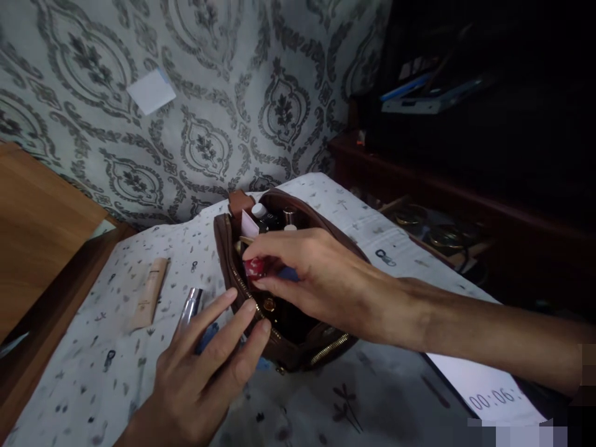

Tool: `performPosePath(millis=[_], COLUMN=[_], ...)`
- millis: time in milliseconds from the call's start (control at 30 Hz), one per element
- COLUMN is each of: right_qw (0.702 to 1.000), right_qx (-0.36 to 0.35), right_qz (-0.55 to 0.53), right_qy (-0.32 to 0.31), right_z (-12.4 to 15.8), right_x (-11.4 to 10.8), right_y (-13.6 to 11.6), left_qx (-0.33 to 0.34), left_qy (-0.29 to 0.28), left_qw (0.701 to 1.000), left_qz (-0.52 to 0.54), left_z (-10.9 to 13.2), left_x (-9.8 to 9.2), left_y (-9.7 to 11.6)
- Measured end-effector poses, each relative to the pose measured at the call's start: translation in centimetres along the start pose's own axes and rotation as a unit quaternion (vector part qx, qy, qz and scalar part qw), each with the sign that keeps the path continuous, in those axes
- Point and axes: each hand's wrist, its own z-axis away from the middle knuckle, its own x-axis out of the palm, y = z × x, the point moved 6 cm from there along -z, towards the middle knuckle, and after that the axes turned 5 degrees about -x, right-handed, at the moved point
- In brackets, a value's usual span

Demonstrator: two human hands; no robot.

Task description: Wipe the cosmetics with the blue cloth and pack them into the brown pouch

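A brown zippered bag point(223, 248) lies unzipped on the bedspread, its mouth facing me. Inside it, my right hand point(321, 273) pinches a small red item point(254, 267) with pale markings between thumb and fingers; its kind is unclear. Bottles stand in the bag behind that hand, one with a white cap point(259, 210). My left hand point(209, 366) has its fingers spread, the tips at the bag's near zipper edge. Beside it lies a silver-capped tube point(192, 305), partly covered by the fingers. Farther left is a beige squeeze tube point(151, 293).
A lit screen showing timer digits point(488, 388) lies under my right forearm. Wooden furniture point(46, 230) borders the cloth point(125, 261) on the left. At right, a dark shelf holds a tray of round objects point(447, 234). Patterned wallpaper rises behind.
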Motion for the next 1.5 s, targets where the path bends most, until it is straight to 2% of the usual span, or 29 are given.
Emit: performPosePath(millis=[200,267,400,567,733,900,1033,1167,1267,1367,1400,1500], right_qw=[0.996,0.996,0.999,0.998,0.995,0.996,0.993,0.987,0.986,0.989,0.99,0.992], right_qx=[0.022,0.015,0.003,0.051,0.088,0.072,0.045,0.044,0.039,0.018,0.01,-0.02], right_qz=[0.042,0.044,0.024,0.041,0.028,0.048,0.101,0.151,0.158,0.138,0.129,0.109], right_qy=[-0.069,-0.075,-0.037,0.02,0.024,0.016,0.03,0.036,0.035,0.046,0.05,0.053], right_z=[-0.2,-0.1,0.0,0.1,-0.5,-0.7,-1.0,-2.4,-3.4,-3.6,-3.5,-2.6], right_x=[1.7,1.8,0.7,-1.5,-2.2,-1.9,-2.4,-3.2,-3.1,-2.5,-2.2,-1.4], right_y=[0.6,0.6,0.2,0.4,0.5,0.1,0.0,0.7,0.9,0.0,-0.5,-2.4], left_qx=[-0.025,-0.022,-0.013,-0.004,-0.006,0.003,0.006,-0.024,-0.059,-0.105,-0.133,-0.289], left_qy=[0.006,0.004,-0.004,-0.018,-0.033,-0.041,-0.013,0.008,-0.001,-0.03,-0.032,-0.051], left_qw=[1.0,1.0,0.999,0.999,0.998,0.997,0.998,0.998,0.996,0.991,0.988,0.955], left_qz=[-0.012,-0.014,-0.032,-0.047,-0.048,-0.061,-0.053,-0.058,-0.068,-0.076,-0.075,-0.051], left_z=[0.2,0.3,0.4,0.5,0.2,0.4,1.5,3.1,4.7,6.8,7.6,10.4], left_x=[0.2,0.3,0.4,0.2,-0.1,-0.1,-0.3,-0.5,-0.2,0.3,0.3,0.3], left_y=[0.2,0.3,0.2,0.4,0.6,0.7,0.7,0.4,-0.8,-3.3,-4.6,-9.6])
